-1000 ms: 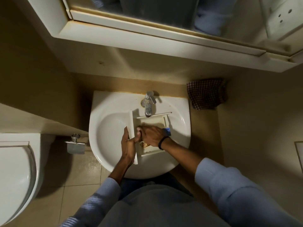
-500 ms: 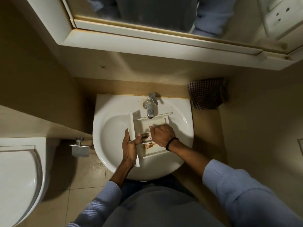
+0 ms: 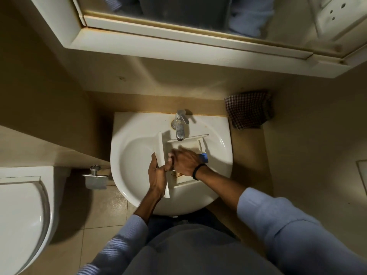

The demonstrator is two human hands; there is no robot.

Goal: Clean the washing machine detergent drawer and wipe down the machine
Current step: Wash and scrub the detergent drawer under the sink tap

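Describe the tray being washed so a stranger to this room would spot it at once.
Find the round white washbasin below the mirror cabinet. Inside it, under the metal tap, lies the detergent drawer, its front panel gripped by the left hand. It alone is boxy and compartmented, with brown stains inside.

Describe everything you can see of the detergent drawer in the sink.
The detergent drawer is white, plastic by its look, with a long front panel and open compartments; brown residue stains the nearest one. It lies in the sink, its far end under the faucet. The left hand grips the front panel; the blurred right hand reaches into it.
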